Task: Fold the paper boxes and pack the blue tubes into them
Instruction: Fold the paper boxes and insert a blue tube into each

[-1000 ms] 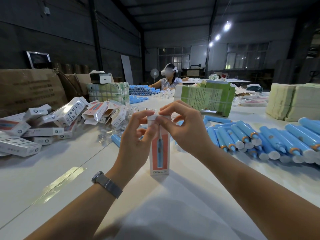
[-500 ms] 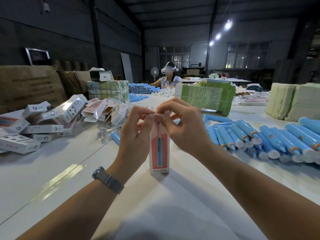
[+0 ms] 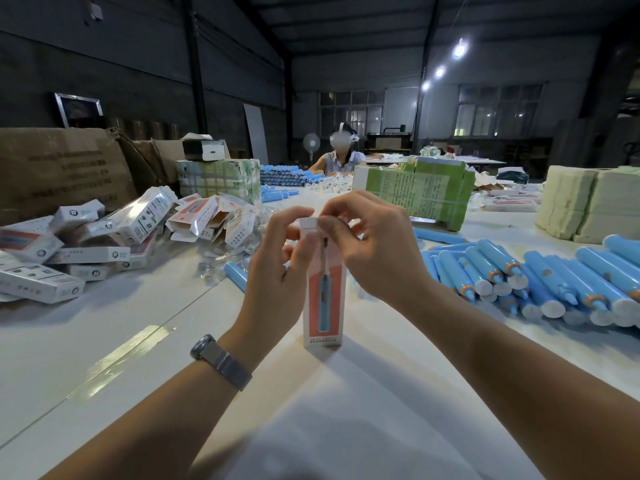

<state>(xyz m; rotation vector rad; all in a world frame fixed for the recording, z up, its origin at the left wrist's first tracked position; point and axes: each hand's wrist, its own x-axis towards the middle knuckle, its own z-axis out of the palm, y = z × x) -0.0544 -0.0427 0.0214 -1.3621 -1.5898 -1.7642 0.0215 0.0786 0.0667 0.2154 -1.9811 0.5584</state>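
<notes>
1. Your paper box point(image 3: 323, 299) stands upright on the white table point(image 3: 104, 327), centre of view, coral front panel with a blue tube picture facing you.
2. Your left hand point(image 3: 277, 271) grips the box's upper left side, thumb and fingers curled up to the white top flap point(image 3: 308, 225).
3. Your right hand point(image 3: 374, 247) pinches that top flap from the right, fingertips point(image 3: 325, 223) pressed on its edge. Both hands touch at the flap.
4. Watch point(image 3: 220, 360) sits on your left wrist.
5. Loose blue tubes point(image 3: 540, 278) lie in a heap on the table to your right, well apart from the box. One more blue tube point(image 3: 235, 273) lies just behind your left hand.
6. Pile of finished boxes point(image 3: 86, 244) sits on the table to your left, some lying flat, some tilted.
7. Green-labelled bundle point(image 3: 415, 192) stands behind your hands; stacks of pale flat sheets point(image 3: 588, 202) at far right.
8. Another person point(image 3: 341, 157) sits at the far end of the table, more blue tubes in front of them.
</notes>
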